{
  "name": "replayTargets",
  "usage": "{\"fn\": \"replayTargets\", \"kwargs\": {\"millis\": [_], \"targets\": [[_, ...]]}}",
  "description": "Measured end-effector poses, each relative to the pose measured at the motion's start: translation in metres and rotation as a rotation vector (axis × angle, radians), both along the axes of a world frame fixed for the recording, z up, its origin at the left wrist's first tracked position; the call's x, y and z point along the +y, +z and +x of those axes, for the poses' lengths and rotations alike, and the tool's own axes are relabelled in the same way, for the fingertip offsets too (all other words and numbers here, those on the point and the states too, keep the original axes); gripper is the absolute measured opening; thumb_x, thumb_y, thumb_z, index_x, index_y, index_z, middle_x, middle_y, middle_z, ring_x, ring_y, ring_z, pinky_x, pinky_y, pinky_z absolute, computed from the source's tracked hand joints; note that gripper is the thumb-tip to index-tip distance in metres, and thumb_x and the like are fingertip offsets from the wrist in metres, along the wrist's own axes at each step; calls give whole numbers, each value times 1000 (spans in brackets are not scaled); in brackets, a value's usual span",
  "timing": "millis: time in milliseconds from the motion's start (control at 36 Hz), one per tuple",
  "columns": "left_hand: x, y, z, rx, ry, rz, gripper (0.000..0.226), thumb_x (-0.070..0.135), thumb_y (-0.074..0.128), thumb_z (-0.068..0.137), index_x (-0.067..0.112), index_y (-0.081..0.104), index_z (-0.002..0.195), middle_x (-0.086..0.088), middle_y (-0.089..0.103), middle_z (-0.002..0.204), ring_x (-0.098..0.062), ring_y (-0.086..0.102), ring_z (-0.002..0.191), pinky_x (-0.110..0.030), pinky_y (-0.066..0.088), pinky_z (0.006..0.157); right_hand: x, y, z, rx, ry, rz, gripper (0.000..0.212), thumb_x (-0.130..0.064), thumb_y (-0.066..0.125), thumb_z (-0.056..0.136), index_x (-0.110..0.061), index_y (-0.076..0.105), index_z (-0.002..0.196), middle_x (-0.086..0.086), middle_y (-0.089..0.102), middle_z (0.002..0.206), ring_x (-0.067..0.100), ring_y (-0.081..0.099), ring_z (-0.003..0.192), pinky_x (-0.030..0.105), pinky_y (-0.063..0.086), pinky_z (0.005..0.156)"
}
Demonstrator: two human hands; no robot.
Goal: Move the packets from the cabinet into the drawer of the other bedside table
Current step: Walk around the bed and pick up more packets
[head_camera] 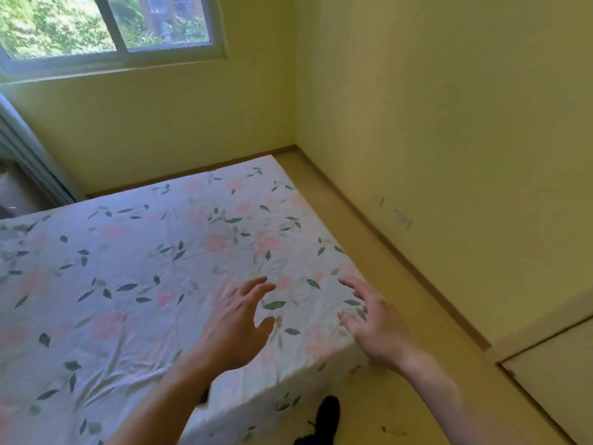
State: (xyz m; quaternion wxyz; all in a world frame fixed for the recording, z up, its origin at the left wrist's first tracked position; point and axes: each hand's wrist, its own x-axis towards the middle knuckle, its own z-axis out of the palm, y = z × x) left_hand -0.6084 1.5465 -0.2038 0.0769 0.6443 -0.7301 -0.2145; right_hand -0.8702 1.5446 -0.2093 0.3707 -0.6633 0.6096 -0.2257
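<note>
No packets, cabinet, drawer or bedside table show in the head view. My left hand [239, 322] hovers over the near corner of the bed with fingers spread and relaxed, holding nothing. My right hand [372, 322] is beside it over the bed's right edge, fingers also spread and empty. Both forearms reach in from the bottom of the frame.
A bed [134, 277] with a floral sheet fills the left and middle. A strip of wooden floor [394, 277] runs between the bed and the yellow wall [449, 123]. A window [106, 24] is at top left. A dark shoe [324, 419] is on the floor below.
</note>
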Motion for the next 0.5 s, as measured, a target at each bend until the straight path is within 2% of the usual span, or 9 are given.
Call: {"fn": "replayTargets", "kwargs": {"millis": [111, 250, 417, 500], "targets": [[-62, 1, -44, 11, -27, -21, 58, 53, 50, 98, 47, 29, 151, 22, 18, 163, -12, 29, 147, -41, 32, 120, -56, 6, -48, 21, -4, -18, 55, -34, 63, 98, -44, 40, 147, -32, 33, 148, 2, 35, 143, 33, 35, 120], [-144, 1, -108, 73, -36, -47, 56, 46, 55, 98, 41, 34, 151, 19, 21, 163, -11, 24, 149, -36, 23, 123, -128, 14, -109, 47, -48, -34, 56, -38, 62, 98, -46, 38, 148, -26, 31, 157, 4, 31, 147, 39, 35, 121], [-239, 7, -198, 74, -131, -65, 55, 42, 56, 98, 39, 37, 149, 18, 24, 163, -12, 25, 148, -36, 22, 121, -187, 29, -195, 82, -127, -34, 55, -34, 62, 99, -42, 40, 149, -20, 32, 158, 6, 32, 146, 39, 35, 121], [-278, 20, -245, 143, -172, -77, 52, 39, 57, 97, 40, 40, 146, 19, 26, 161, -11, 28, 147, -36, 24, 120, -218, 34, -239, 42, -195, -26, 53, -33, 62, 99, -43, 41, 148, -19, 34, 156, 7, 34, 145, 38, 35, 120]]}}
